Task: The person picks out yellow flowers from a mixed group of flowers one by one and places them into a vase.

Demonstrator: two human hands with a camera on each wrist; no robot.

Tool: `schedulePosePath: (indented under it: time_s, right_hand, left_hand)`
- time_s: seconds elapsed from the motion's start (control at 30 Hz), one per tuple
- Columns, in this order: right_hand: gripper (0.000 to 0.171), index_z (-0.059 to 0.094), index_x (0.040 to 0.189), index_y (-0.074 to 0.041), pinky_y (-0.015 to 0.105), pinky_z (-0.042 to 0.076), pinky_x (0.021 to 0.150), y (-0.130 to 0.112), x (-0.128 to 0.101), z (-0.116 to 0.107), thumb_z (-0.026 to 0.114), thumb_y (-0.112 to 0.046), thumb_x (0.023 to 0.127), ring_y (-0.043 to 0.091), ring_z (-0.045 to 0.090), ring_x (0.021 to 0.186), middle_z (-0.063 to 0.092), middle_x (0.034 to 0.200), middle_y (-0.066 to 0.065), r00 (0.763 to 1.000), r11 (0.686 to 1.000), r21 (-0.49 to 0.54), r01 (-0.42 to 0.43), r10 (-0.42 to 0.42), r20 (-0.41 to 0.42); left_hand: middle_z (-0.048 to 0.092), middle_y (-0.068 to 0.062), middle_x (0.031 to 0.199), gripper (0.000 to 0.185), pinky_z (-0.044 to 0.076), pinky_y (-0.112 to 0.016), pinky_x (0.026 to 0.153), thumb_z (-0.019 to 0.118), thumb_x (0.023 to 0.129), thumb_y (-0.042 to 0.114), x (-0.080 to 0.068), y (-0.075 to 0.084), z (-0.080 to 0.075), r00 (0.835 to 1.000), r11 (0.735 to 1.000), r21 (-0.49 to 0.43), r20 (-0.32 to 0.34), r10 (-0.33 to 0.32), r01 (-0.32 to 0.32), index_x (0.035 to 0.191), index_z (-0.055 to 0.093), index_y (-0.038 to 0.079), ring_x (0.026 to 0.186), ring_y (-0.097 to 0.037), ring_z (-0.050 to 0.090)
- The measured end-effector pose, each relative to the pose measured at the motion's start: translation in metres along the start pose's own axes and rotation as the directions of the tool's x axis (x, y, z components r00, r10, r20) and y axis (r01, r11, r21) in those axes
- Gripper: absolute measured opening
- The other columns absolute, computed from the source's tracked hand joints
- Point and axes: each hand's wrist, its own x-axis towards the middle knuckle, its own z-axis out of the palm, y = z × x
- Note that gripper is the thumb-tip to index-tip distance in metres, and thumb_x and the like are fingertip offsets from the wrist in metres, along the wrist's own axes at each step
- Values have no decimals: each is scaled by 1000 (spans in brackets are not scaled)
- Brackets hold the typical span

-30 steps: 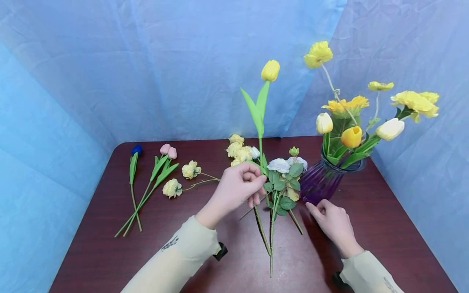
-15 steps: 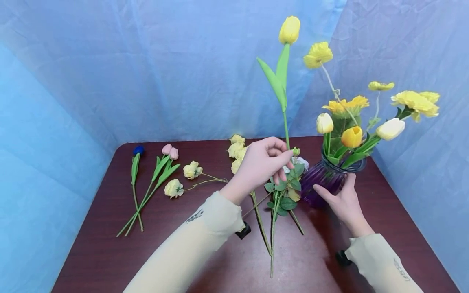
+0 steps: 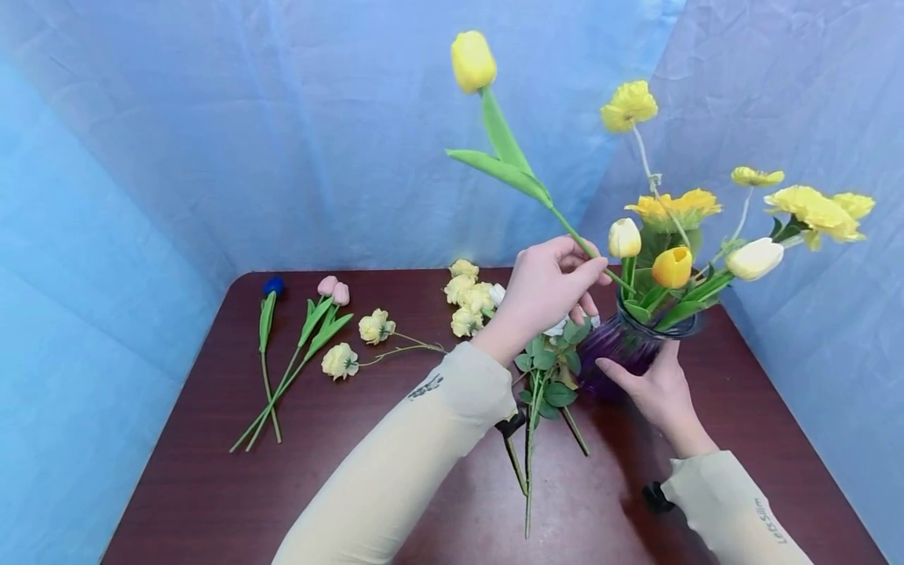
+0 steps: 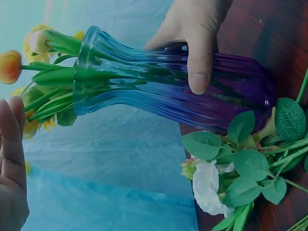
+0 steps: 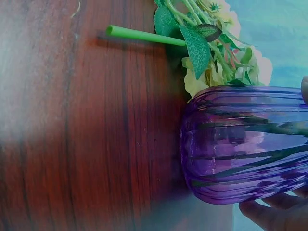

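Note:
My left hand (image 3: pixel 554 286) pinches the green stem of a yellow tulip (image 3: pixel 474 61) between thumb and fingers. The tulip leans to the left, its bloom high and its lower stem at the mouth of the vase. My right hand (image 3: pixel 660 388) grips the ribbed glass vase (image 4: pixel 168 84), blue at the neck and purple below, thumb on the near side. In the vase stand an orange tulip (image 3: pixel 672 267), white tulips (image 3: pixel 754 259), a sunflower (image 3: pixel 676 205) and yellow ruffled flowers (image 3: pixel 629 106). The right wrist view shows stems through the glass base (image 5: pixel 226 144).
White and yellow roses with leafy stems (image 3: pixel 547 369) lie left of the vase. Pale yellow roses (image 3: pixel 340 360) lie mid-table (image 3: pixel 395 424). Farther left are pink tulips (image 3: pixel 335 292) and a blue tulip (image 3: pixel 272 286). Blue cloth (image 3: pixel 353 157) hangs around the table.
My left hand has moved right with the yellow tulip, which now tilts left with its stem at the vase mouth. My right hand has gone from the table to the vase and taken hold of it.

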Motion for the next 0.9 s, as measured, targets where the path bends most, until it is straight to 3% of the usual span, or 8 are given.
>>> schedulePosePath:
  time_s: [0.1,0.17,0.3,0.4,0.53,0.7,0.83,0.9]
  right_hand:
    - [118,-8,160,-35,70,30,109,-1,-1,2,81,-49,85,54,37,140,30,158,32,1000,999,-31,-9,9,-8]
    - [119,-9,160,-36,70,31,109,-1,-2,2,81,-50,85,55,37,140,30,159,32,1000,999,-46,-16,16,-12]
    - [119,-13,160,-40,71,31,108,-1,-3,2,80,-52,85,56,35,141,26,162,30,1000,998,-62,-21,20,-13]
    - [119,-13,160,-40,71,31,108,-1,-4,0,79,-53,85,56,35,141,25,163,29,999,997,-73,-31,30,-16]
    - [119,-9,161,-35,69,33,107,0,-4,0,79,-54,85,55,37,140,29,161,30,999,996,-78,-44,42,-26]
    - [119,-9,161,-34,69,32,108,-2,-4,0,79,-54,85,55,37,141,27,163,27,998,995,-81,-51,49,-23]
    - [120,-11,161,-36,70,31,108,-2,-4,0,79,-55,84,55,35,142,24,164,26,998,995,-85,-56,55,-18]
    - [120,-12,161,-37,70,31,109,-3,-4,-1,79,-55,85,55,34,142,23,165,25,998,995,-88,-55,53,-19]
  left_hand:
    - [71,6,76,10,56,-31,50,64,103,21,4,2,8,1000,989,144,8,24,-24,104,69,12,50,-18,66]
    - [67,6,69,12,53,-25,50,63,103,24,7,2,13,998,950,306,31,54,-61,101,70,14,50,-14,63]
    - [64,10,72,14,47,-21,55,63,103,32,12,2,26,996,770,631,73,60,-93,96,69,21,61,-7,61]
    - [64,13,83,18,49,-25,60,61,103,38,15,2,35,996,627,777,93,-15,-63,91,67,27,73,-8,63]
    - [62,8,81,30,49,-31,57,54,105,47,15,3,41,989,544,838,109,-105,-35,83,63,27,69,-12,64]
    - [57,4,72,30,47,-30,53,51,105,50,11,3,39,988,598,801,107,-115,-17,89,63,27,61,-11,60]
    - [54,5,66,29,46,-30,52,57,102,48,8,1,34,995,713,701,74,-71,-2,86,59,24,61,-12,60]
    - [52,7,65,32,46,-28,53,60,101,46,6,-1,31,997,736,676,69,-19,-32,82,56,22,61,-10,59]
